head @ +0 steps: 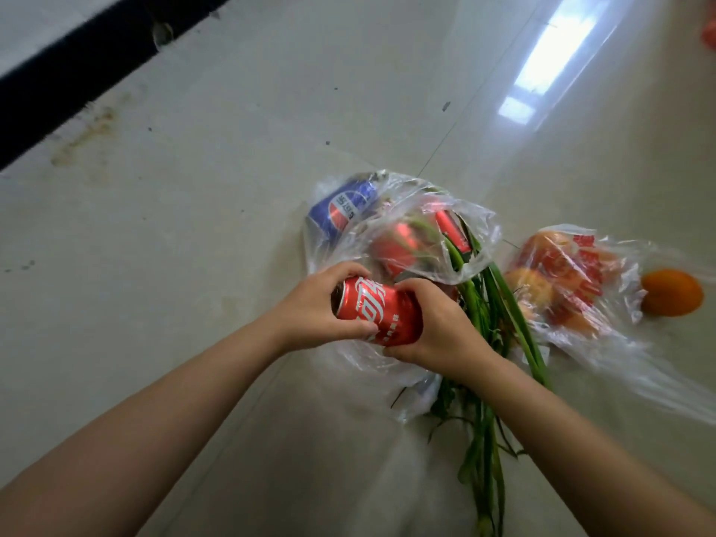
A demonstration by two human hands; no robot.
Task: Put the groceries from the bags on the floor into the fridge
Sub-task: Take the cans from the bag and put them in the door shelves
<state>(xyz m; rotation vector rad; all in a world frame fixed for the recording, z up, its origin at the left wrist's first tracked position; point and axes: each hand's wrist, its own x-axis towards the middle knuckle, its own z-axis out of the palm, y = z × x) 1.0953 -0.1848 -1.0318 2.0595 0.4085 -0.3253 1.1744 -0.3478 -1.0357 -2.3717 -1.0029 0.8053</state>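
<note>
Centrally in the frame, both hands met on one red cola can [377, 312], held on its side just above the clear plastic bag [407, 234]. Left hand [321, 304]: fingers curled over the can's top end, thumb wrapped underneath. Right hand [438, 323]: fingers curled over the can's far side, thumb under its base end (both grips looked firm, no gap between fingers and metal).

Behind the hands, the clear bag lay crumpled on the pale tiled floor [193, 226]. Inside it, toward its upper left, a blue cola can [343, 209] lay on its side; right of that, another red can [451, 230] and a blurred red shape I could not identify. Long green stalks [488, 343] ran out of the bag's mouth toward the lower edge of the frame, passing under the right wrist.

Right of centre, a second bag [573, 281] with red print held several reddish-yellow round fruits. An orange [672, 292] sat loose on the floor just beside that bag, near the right edge.
</note>
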